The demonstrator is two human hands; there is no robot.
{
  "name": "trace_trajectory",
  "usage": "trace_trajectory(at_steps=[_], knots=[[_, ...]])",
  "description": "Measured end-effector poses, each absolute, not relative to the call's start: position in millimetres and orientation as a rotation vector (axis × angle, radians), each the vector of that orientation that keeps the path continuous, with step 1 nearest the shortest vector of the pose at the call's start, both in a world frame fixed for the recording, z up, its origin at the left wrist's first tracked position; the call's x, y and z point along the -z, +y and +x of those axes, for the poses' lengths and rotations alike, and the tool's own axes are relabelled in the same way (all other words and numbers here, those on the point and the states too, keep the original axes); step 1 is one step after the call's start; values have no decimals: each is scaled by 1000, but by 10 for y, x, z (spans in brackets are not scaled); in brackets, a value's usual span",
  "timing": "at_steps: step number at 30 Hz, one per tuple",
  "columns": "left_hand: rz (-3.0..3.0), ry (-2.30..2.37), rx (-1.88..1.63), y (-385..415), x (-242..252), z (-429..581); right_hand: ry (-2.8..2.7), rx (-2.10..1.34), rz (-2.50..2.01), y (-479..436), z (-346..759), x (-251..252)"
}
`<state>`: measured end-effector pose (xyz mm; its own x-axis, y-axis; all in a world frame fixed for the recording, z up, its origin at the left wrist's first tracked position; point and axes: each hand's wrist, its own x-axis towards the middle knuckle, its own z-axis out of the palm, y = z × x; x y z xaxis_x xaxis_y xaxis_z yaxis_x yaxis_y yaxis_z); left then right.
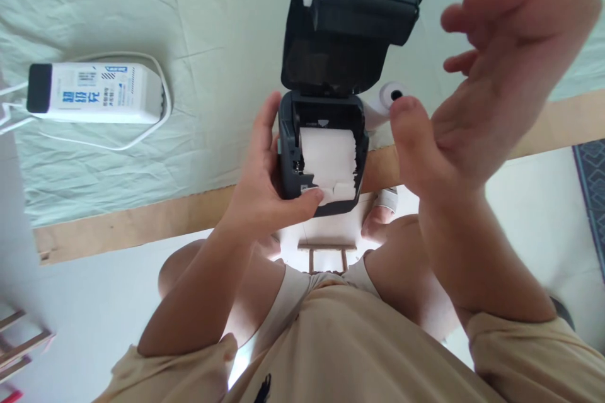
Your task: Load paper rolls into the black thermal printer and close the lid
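black plastic forms the printer (pixel 329 106), located at the near edge of the cloth-covered table (pixel 212 75) with its lid (pixel 338 63) hinged open. the left hand (pixel 259 187) grasps the printer body, thumb at the front beside the white paper strip (pixel 328 154) in the bay; the right hand (pixel 491 88) is raised, fingers loose, gripping nothing. caution: if the left hand loosens, the printer may tip or drop, since its front appears to project past the wooden border (pixel 137 227). the ragged paper strip may jam if its edges catch under the lid. the right hand may knock the paper roll (pixel 377 112) beside the printer, as its thumb is near; contact cannot be confirmed. count: one printer, one lid, one paper strip, one paper roll, one charging block (pixel 101 93), two hands.
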<state>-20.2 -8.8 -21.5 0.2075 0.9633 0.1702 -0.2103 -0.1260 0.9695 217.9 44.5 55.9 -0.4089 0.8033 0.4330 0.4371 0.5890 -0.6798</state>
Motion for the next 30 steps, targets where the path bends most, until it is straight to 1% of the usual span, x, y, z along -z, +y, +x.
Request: trace_trajectory(at_steps=[4,6,8,10,12,14,18,21,25,27,30], knots=[[1320,805,-1219,-84,310,-207,-1893,-640,-1014,476,2089,-478],[1338,810,-1221,-86,301,-199,-1801,-523,-1001,489,2015,-418],[1319,837,-1217,-99,246,-188,-1677,-332,-958,483,1949,-365],[1241,812,-1262,-125,165,-175,-1608,-255,-903,439,1899,-316],[1054,955,-1193,-155,84,-162,-1617,-377,-890,360,1867,-262],[962,963,-1179,-173,21,-142,-1642,-539,-897,271,1852,-197],[784,1016,-1245,-164,-80,-63,-1690,-689,-951,178,1867,-59],[735,1058,-1206,-150,-169,2,-1684,-879,-994,196,1898,-6],[709,1067,-1151,-152,-238,40,-1706,-1129,-941,247,1932,-38],[707,1075,-1165,-159,-238,42,-1749,-1165,-948,266,1945,-76],[717,1090,-1180,-172,-240,38,-1800,-1131,-1021,281,1955,-118]])
